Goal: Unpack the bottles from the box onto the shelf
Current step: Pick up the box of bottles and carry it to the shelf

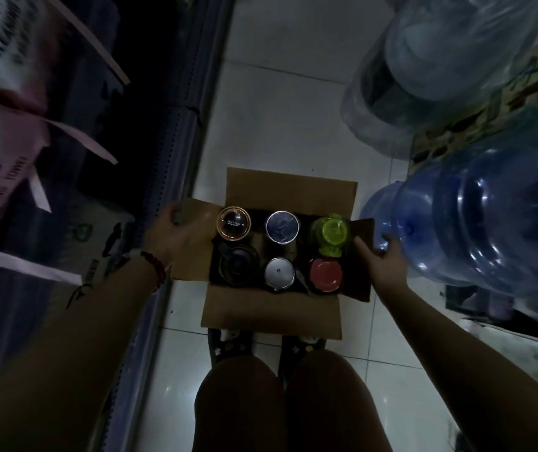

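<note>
An open cardboard box (pixel 272 309) sits on the white tiled floor between my feet and the shelf. Several bottles stand upright inside, seen from above: a dark lid with a copper rim (pixel 234 223), a silver-blue lid (pixel 282 227), a green lid (pixel 330 233), a dark lid (pixel 238 267), a silver lid (pixel 279 275) and a red lid (pixel 326 276). My left hand (pixel 176 234) grips the left flap and holds it outward. My right hand (pixel 379 267) grips the right flap. The dark shelf (pixel 160 132) runs along the left.
Pink bags with printed text (pixel 3 102) hang or lie on the shelf at left. Large blue water jugs (pixel 476 220) and clear ones (pixel 450 57) lie close on the right, one touching the box's right flap. My knees and dark shoes (pixel 228 345) are right behind the box.
</note>
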`<state>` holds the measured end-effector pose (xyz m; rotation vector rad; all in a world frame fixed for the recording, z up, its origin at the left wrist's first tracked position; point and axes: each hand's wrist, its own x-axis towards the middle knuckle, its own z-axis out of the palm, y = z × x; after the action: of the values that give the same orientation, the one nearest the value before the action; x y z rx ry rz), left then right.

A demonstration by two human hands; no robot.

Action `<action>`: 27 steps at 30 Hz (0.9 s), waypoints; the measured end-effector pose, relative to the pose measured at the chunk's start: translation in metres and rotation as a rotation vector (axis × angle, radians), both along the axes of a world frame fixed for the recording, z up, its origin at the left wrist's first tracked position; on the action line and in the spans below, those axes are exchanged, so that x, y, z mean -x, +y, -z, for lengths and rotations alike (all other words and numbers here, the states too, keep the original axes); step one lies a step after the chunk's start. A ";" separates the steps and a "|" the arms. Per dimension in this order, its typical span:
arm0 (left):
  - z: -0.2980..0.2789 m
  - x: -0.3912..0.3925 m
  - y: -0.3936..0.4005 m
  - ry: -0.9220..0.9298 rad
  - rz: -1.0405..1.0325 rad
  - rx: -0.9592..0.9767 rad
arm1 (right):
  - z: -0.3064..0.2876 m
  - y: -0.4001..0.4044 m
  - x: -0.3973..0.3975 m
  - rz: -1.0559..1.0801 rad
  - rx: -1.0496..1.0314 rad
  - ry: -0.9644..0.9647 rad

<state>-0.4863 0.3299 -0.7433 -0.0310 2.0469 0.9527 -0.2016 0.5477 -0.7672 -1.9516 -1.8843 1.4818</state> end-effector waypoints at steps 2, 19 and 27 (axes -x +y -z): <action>0.005 -0.003 -0.001 -0.006 -0.007 -0.006 | 0.007 -0.001 0.002 -0.058 -0.067 -0.021; 0.047 -0.026 -0.009 -0.130 -0.017 -0.017 | 0.045 -0.012 -0.017 0.041 -0.006 -0.059; 0.050 -0.028 -0.006 -0.096 -0.110 0.007 | 0.043 -0.008 -0.024 0.062 -0.097 -0.086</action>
<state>-0.4583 0.3244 -0.7933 -0.1916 1.9763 0.9927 -0.1781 0.5401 -0.8107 -2.0405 -1.8723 1.2855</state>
